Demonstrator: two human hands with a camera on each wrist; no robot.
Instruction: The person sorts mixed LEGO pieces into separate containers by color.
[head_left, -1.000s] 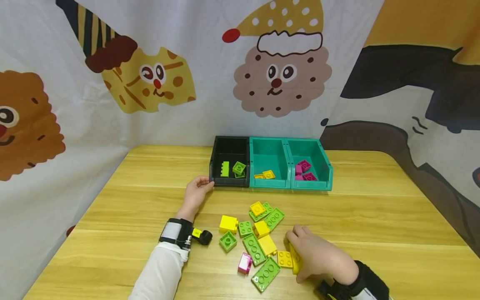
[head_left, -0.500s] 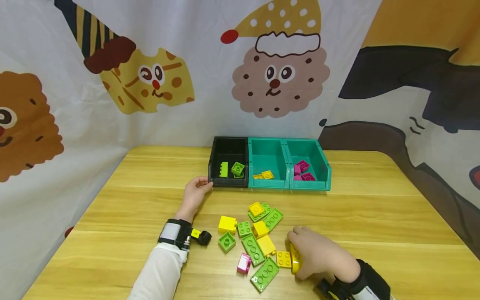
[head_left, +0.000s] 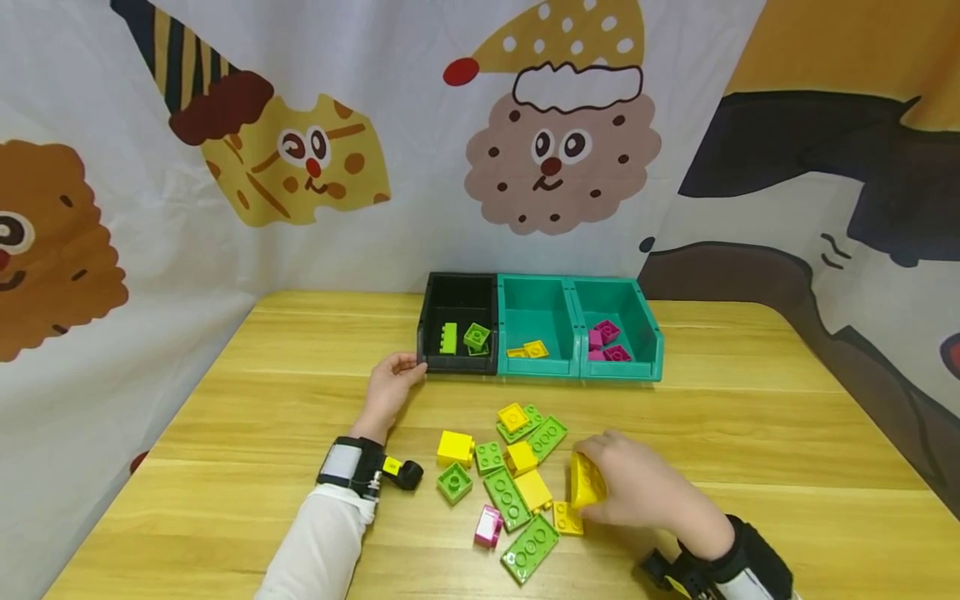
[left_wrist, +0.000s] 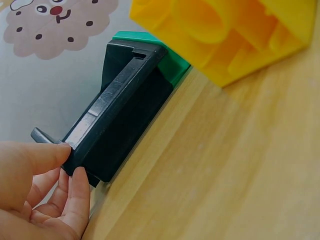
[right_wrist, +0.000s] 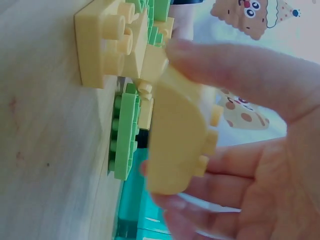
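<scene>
Your R hand (head_left: pixel 636 482) angled in over worktop (head_left: pixel 780 417), gripping yellow block (head_left: pixel 585 481) btwn thumb & fingers, just R of loose bricks (head_left: pixel 532 492), your L hand (head_left: pixel 391 390) fwd, pinching corner of blk bin (head_left: pixel 459 364)

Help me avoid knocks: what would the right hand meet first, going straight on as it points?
Likely the far-right long green brick in the head view, beyond the yellow brick that the right hand holds; height is unclear, so it might pass over.
</scene>
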